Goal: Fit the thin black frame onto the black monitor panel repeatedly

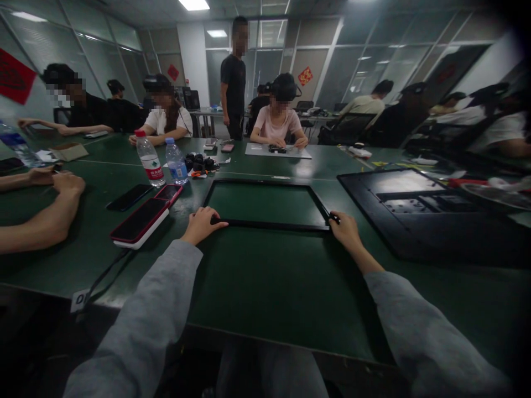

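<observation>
A thin black rectangular frame (274, 225), like a monitor bezel, lies in front of me with green tabletop showing through its opening. My left hand (202, 224) is closed around its near left corner, thumb along the near bar. At the near right corner, my right hand (344, 229) grips the frame with fingers curled. A small dark piece shows at those right fingertips; I cannot tell whether it is part of the frame. Right of the frame rests a large black panel (385, 232), like a monitor's back cover, with a recessed middle.
On the green table (265, 287), a red-edged phone (141, 218) lies on a white block, beside a dark phone (129, 197). Two bottles, one red-capped (150, 160) and one blue-capped (177, 163), stand behind. A co-worker's arms (45, 221) rest at left. Other people sit across the table.
</observation>
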`<act>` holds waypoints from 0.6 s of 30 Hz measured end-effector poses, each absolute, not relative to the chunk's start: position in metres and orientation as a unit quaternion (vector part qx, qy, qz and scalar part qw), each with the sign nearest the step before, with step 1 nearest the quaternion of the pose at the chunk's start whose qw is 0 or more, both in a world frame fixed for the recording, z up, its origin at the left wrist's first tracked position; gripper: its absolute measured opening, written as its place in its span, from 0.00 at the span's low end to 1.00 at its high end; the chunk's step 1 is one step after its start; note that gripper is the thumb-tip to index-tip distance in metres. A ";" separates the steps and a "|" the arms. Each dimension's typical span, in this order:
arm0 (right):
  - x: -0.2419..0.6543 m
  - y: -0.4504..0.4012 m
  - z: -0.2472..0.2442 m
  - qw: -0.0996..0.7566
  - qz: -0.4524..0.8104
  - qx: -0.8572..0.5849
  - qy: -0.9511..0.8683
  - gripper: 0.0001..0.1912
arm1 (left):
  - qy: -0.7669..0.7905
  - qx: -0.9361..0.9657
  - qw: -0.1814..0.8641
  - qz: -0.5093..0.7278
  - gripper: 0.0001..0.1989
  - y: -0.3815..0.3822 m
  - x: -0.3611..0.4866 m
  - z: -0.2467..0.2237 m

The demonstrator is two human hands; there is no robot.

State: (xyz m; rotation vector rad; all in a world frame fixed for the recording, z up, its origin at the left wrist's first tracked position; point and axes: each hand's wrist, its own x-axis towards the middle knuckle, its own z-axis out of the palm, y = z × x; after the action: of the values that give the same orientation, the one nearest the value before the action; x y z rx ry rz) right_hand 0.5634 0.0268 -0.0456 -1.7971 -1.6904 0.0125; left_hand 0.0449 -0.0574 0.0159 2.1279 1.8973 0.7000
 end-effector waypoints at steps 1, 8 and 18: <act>0.564 0.027 -0.045 0.340 0.010 -0.684 -0.646 0.22 | 0.644 0.718 0.105 0.242 0.20 -0.057 0.046 0.015; 0.563 0.011 -0.027 0.377 0.007 -0.667 -0.643 0.25 | 0.654 0.690 0.142 0.276 0.25 -0.050 0.040 0.008; 0.657 -0.015 0.013 0.527 -0.103 -0.797 -0.276 0.46 | 0.620 0.635 0.211 0.409 0.24 -0.043 0.036 0.005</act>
State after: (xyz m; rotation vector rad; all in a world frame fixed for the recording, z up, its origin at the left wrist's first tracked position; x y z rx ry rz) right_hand 0.6567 -0.0146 0.0134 -1.9044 -0.6601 -0.2464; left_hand 0.0358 -0.0428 0.0046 1.7654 1.7225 1.1365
